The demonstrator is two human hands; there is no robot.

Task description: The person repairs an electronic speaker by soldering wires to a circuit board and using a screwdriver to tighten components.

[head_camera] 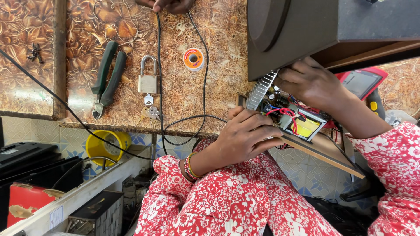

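Note:
A circuit board (286, 116) with a silver heat sink (261, 89), a yellow transformer and red wires sits on a wooden panel (326, 150) pulled out of a dark speaker box (297, 30). My left hand (245, 135), with beaded bracelets at the wrist, grips the near edge of the panel and board. My right hand (310, 83) rests on the board's components at the box's opening, fingers curled; whether it pinches anything is hidden.
On the patterned tabletop (218, 87) lie green-handled pliers (107, 78), a padlock with keys (148, 83), a solder spool (193, 59) and black wires (204, 87). Another person's hand (168, 4) holds the wires at the top. A red multimeter (363, 83) lies behind my right wrist.

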